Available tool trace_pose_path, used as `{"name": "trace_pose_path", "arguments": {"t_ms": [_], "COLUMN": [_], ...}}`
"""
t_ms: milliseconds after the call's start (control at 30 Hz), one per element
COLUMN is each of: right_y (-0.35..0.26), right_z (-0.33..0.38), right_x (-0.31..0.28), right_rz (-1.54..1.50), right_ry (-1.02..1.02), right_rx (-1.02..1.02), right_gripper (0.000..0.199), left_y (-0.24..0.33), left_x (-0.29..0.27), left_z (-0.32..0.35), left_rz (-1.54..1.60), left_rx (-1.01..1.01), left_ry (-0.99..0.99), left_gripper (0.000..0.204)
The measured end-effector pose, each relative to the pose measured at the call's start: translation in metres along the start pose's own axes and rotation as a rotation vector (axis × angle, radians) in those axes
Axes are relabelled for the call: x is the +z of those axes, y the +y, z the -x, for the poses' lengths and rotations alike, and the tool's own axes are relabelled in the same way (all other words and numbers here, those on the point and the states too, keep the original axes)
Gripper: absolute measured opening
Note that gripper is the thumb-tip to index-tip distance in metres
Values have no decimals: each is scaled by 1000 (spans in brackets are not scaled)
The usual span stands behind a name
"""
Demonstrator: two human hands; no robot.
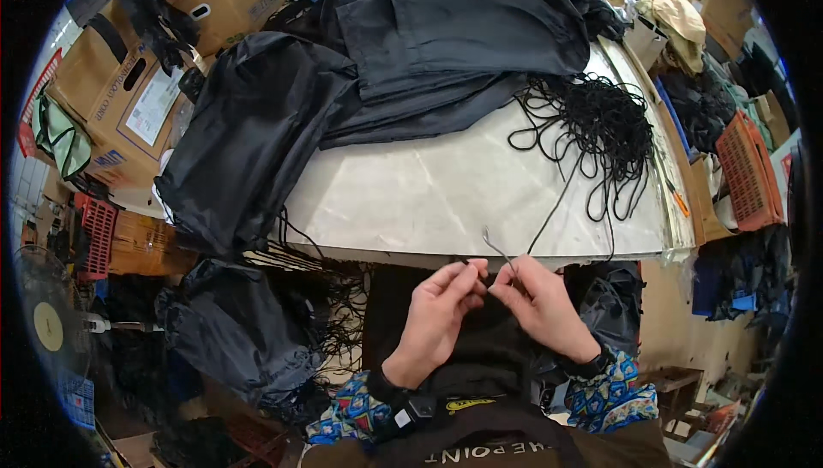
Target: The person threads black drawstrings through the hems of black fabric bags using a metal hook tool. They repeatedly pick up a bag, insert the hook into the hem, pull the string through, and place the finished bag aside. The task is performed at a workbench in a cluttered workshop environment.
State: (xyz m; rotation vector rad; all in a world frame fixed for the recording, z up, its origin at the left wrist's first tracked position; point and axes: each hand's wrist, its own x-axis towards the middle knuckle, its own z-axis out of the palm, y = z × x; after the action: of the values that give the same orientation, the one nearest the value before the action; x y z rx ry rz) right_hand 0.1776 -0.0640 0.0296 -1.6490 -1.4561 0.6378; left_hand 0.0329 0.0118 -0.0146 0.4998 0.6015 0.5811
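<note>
Just off the near table edge, my right hand (542,301) pinches a thin metal wire tool (487,237), whose small looped tip points up and left over the tabletop. A black cord (555,211) runs from a tangled heap of black cord (600,129) on the table down to behind my right fingers. My left hand (439,309) is closed in a pinch close beside the right one. Something small and dark shows at its fingertips, but I cannot make it out against my dark clothing.
Black fabric bags (454,31) lie stacked across the far side of the pale table (411,185). Another black bag (257,134) drapes over its left edge, cords hanging. Cardboard boxes (120,99) and a fan (49,327) stand left. At the right is a red crate (748,172).
</note>
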Motion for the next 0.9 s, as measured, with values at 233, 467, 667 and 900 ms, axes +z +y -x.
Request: {"name": "trace_pose_path", "arguments": {"t_ms": [233,467,667,900], "right_y": [19,23,20,14], "right_z": [35,57,56,57], "right_x": [-7,14,21,8], "right_rz": [-149,-978,-567,-438], "right_ry": [-95,25,-32,-194], "right_rx": [273,453,319,322], "right_gripper": [16,15,24,25], "left_y": [4,16,13,10], "left_x": [-4,-6,-6,-6], "left_z": [-8,5,23,27], "left_rz": [277,38,-358,-627], "left_rx": [-44,-2,212,419], "left_ry": [60,101,156,128], "left_gripper": [15,17,14,10]}}
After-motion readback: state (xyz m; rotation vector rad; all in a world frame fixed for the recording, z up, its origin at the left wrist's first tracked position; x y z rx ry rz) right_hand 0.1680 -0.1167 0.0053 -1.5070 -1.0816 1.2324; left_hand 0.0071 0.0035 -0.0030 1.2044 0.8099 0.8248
